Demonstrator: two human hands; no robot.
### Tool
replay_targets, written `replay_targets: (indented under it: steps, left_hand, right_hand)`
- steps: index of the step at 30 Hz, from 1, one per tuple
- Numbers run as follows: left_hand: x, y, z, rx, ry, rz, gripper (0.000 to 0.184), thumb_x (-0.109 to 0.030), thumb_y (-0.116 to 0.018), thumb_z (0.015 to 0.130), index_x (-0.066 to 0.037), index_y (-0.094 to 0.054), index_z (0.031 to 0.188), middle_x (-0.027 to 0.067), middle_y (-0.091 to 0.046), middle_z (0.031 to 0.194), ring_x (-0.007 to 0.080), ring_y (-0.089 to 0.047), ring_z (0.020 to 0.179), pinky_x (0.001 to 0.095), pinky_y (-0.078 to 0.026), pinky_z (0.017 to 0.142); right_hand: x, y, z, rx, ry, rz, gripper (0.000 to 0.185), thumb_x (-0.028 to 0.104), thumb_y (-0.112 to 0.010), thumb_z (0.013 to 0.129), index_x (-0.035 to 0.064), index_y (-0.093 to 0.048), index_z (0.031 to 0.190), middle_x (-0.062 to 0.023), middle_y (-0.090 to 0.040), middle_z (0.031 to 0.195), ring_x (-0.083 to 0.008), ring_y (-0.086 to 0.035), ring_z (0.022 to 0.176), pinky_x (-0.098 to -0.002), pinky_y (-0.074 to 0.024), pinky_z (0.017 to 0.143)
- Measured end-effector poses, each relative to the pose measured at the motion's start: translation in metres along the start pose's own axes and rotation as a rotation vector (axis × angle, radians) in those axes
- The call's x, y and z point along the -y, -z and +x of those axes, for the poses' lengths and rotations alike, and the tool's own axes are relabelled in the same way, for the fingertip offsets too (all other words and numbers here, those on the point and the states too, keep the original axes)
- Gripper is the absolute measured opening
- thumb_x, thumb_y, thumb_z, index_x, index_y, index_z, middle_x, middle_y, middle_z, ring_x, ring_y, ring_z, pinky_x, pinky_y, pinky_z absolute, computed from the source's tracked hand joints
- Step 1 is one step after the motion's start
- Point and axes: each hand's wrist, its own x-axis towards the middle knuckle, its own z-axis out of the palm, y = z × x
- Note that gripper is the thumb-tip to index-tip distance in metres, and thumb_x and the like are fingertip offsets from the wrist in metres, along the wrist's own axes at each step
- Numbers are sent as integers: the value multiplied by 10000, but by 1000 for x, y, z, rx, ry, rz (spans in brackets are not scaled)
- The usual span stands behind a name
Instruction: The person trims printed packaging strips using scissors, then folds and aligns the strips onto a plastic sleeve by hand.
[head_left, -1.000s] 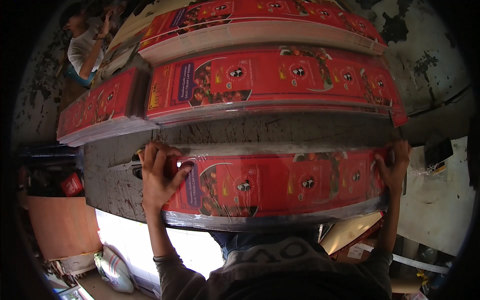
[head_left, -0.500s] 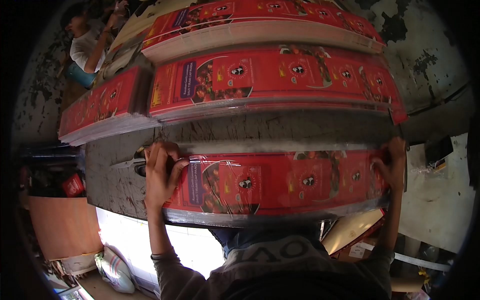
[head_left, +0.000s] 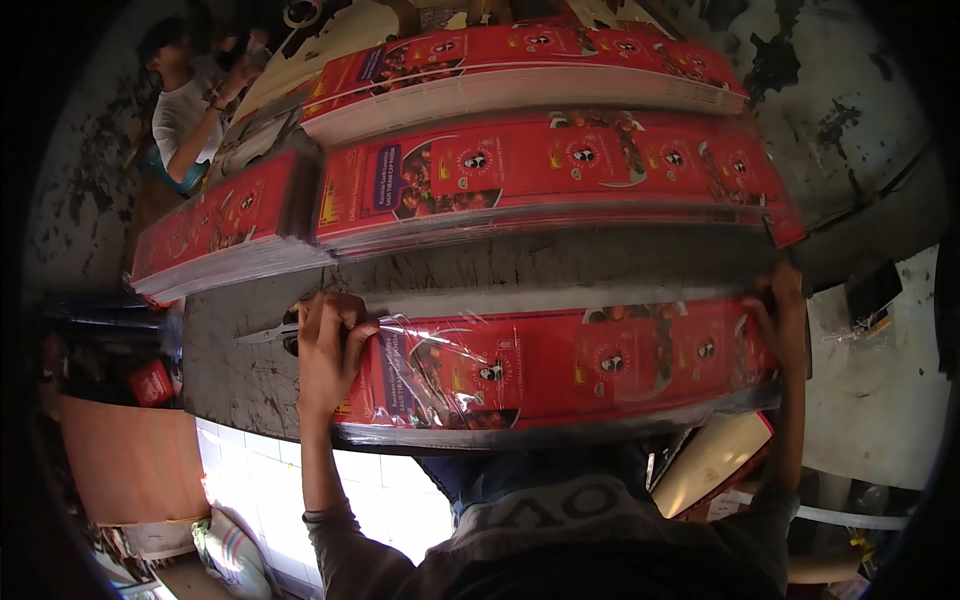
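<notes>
A long red printed pack [head_left: 545, 365] under clear plastic film lies along the near edge of the dark table. My left hand [head_left: 332, 335] pinches the film at the pack's left end, where the plastic is creased and shiny. At the right end, my right hand [head_left: 782, 310] rests against the pack's far corner; its fingertips are dark and partly hidden. Scissors [head_left: 268, 334] lie just left of my left hand, their handles partly behind it.
Beyond a strip of scratched tabletop [head_left: 450, 262] lie a long red stack [head_left: 530, 170], a shorter stack [head_left: 215, 225] at the left and another stack [head_left: 530, 70] farther back. A person [head_left: 185, 115] sits at the upper left.
The film near my left hand has become more wrinkled and lifted. The view has shifted slightly, so the far stacks sit lower. Both hands have stayed at the pack's ends.
</notes>
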Motion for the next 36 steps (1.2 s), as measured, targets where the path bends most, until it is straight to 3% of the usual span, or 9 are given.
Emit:
replay_targets:
  steps: [5,11,15,18,19,22,26,30,36]
  left_hand:
    - [-10,26,-3,-185,-80,-60,249,-209,-605,771,-45,-422,811,74,-498,724,230,-463,634,335,-380,611]
    - [-11,58,68,-409,-180,-112,150,-99,-572,804,-23,-450,845,98,-523,694,184,-502,606,262,-398,564]
    - [4,51,141,-300,43,194,213,-67,-584,773,3,-477,944,156,-595,835,294,-593,764,354,-447,623]
    - [-7,33,137,-333,-159,204,248,-84,-578,773,-3,-482,987,185,-579,914,352,-563,842,402,-439,639]
    - [-18,29,127,-225,-120,70,295,-107,-587,765,-11,-481,1023,186,-558,956,363,-544,869,394,-439,677]
    - [-29,17,104,170,-221,96,427,-232,-625,736,-63,-482,1102,113,-512,1109,299,-470,1050,429,-366,859]
    - [-16,-7,97,286,-192,188,498,-309,-613,726,-134,-457,1164,58,-406,1257,254,-365,1179,486,-267,974]
    - [-8,-23,98,217,-217,168,487,-234,-611,735,-122,-456,1184,78,-387,1286,279,-354,1192,478,-253,991]
    - [-14,-26,97,227,-161,181,468,-175,-557,784,-133,-420,1229,81,-334,1328,271,-294,1237,468,-233,1002]
  right_hand:
    - [9,22,5,-172,55,-66,307,225,-646,703,17,-425,752,-116,-382,704,-290,-397,690,-360,-356,646]
    - [-1,61,90,-167,-52,60,237,192,-577,788,-1,-444,825,-99,-424,697,-215,-407,651,-304,-369,620]
    - [-23,42,160,-110,-20,87,264,223,-560,812,-16,-459,860,-73,-469,778,-143,-469,726,-252,-400,640]
    - [-69,23,174,-27,105,46,272,246,-547,824,-21,-498,846,-74,-512,759,-149,-515,741,-268,-424,660]
    - [-93,15,169,-33,-61,69,302,282,-534,832,-19,-516,838,-76,-529,742,-149,-525,733,-268,-423,669]
    - [-134,-1,152,97,-374,147,381,366,-530,821,-10,-555,879,-91,-564,758,-164,-533,727,-286,-414,684]
    - [-123,-18,134,185,-553,496,461,419,-537,807,-14,-584,958,-84,-608,818,-166,-556,734,-287,-418,729]
    - [-103,-20,136,241,-685,708,526,430,-540,807,-62,-570,991,-82,-613,907,-155,-579,776,-260,-431,773]
    - [-95,-18,144,239,-719,580,541,446,-582,768,-78,-591,900,-101,-614,805,-127,-574,692,-251,-449,642]
